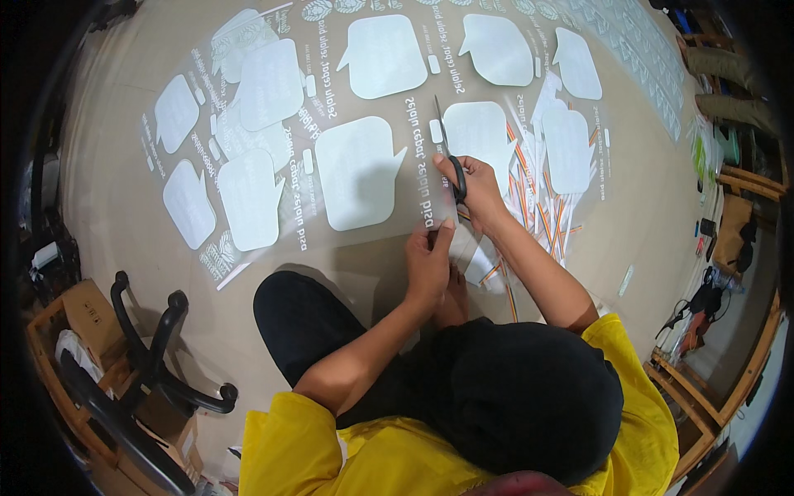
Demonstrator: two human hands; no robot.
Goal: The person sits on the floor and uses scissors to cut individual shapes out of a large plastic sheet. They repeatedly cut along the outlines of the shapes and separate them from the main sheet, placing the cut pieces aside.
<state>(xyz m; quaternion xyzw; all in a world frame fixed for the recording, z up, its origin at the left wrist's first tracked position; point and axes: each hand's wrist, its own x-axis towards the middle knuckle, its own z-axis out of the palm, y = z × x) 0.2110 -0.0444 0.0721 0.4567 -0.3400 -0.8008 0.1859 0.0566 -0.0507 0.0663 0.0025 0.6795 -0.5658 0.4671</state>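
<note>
Black-handled scissors (460,177) are in my right hand (482,191), with their blades pointing away from me over a clear plastic film sheet (347,243). White speech-bubble shapes (356,173) and mirrored white lettering are printed on the film. My left hand (428,263) pinches the film's near edge between thumb and fingers, just below the scissors' handles. To the right of the blades is another white bubble (476,133). I cannot tell whether the blades are apart. Beneath the film on the right lies a heap of thin white and orange-striped strips (539,217).
Tiled floor (626,242) lies under the film. An upturned black chair base (152,353) and a cardboard box (93,316) are at left. Wooden frames (688,403) and a brown bag (732,239) line the right side. A patterned clear sheet (639,62) lies at the far right.
</note>
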